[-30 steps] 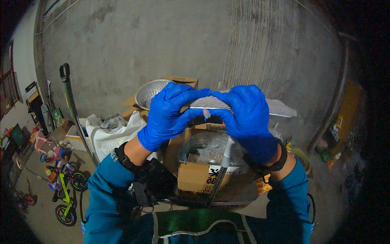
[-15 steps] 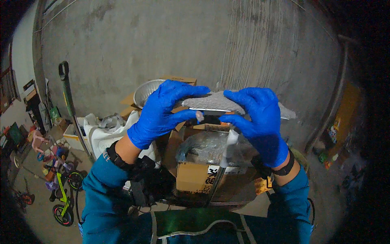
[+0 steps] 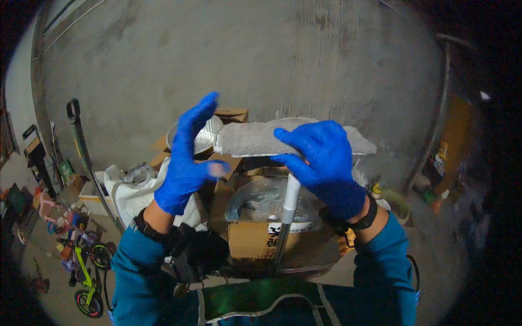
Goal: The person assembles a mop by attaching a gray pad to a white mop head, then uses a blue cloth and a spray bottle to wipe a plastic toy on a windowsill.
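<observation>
A flat mop's grey fabric pad (image 3: 250, 139) is held up in front of me, its white-edged long side roughly level. From under it the white and grey pole (image 3: 290, 200) runs down toward my body. My right hand (image 3: 327, 158), in a blue glove, is closed round the right part of the pad, thumb below and fingers on top. Just beyond the pad's left end, my left hand (image 3: 184, 163) is open and touches nothing, fingers pointing up and thumb out. A fingertip shows bare at its thumb, through the glove.
Behind the pole stands a cardboard box (image 3: 249, 239) with clear plastic in it. A white bag (image 3: 138, 195) and a long-handled tool (image 3: 81, 133) are at the left, beyond them a green child's bike (image 3: 84, 266). A silver bowl (image 3: 206, 136) sits near the concrete wall (image 3: 234, 60).
My left hand has let go of the pad's left end and opened to the left. The right hand still grips the mop, whose pad now lies flatter and more level.
</observation>
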The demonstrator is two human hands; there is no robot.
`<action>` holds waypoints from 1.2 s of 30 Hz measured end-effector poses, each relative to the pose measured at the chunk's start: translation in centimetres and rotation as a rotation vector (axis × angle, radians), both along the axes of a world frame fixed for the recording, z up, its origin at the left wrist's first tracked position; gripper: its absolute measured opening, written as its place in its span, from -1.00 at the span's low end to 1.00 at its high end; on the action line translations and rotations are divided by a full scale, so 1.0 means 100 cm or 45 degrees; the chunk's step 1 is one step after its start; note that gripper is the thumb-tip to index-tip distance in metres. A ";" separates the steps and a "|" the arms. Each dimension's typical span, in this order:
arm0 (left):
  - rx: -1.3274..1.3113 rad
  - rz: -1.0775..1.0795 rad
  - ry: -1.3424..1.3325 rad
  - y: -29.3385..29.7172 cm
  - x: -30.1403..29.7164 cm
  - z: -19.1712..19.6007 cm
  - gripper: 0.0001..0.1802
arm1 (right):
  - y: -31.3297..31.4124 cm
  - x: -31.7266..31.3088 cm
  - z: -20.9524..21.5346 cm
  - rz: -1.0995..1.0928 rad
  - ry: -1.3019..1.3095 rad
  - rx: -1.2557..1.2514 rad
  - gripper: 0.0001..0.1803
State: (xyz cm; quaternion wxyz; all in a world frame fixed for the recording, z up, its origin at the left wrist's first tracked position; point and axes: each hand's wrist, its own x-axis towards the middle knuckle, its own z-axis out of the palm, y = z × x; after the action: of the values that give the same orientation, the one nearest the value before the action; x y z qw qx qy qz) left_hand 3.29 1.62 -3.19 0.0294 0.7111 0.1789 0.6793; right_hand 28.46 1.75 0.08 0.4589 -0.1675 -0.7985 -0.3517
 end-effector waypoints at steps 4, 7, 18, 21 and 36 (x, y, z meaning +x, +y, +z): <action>-0.416 -0.404 -0.280 0.037 -0.023 -0.024 -0.24 | -0.002 0.005 0.001 0.094 0.019 0.006 -0.55; -0.658 -0.196 -0.094 0.067 -0.018 -0.056 -0.39 | 0.002 0.007 0.006 0.220 0.044 0.038 -0.53; -0.620 -0.524 0.478 0.036 0.070 -0.069 -0.50 | -0.016 0.024 -0.009 0.448 0.216 -0.291 -0.63; -0.641 -0.649 0.412 0.012 0.077 -0.054 -0.53 | -0.010 0.030 -0.018 0.572 0.317 -0.485 -0.66; -0.810 -0.803 -0.351 -0.035 0.110 -0.048 -0.46 | -0.028 0.075 -0.009 0.590 0.314 -1.117 0.22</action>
State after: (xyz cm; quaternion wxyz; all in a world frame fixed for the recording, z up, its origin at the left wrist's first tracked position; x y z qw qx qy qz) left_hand 14.33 -1.84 -8.01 0.4743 0.5895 0.1480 0.6369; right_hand 35.96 -1.07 -0.84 0.5021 -0.2033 -0.8271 0.1499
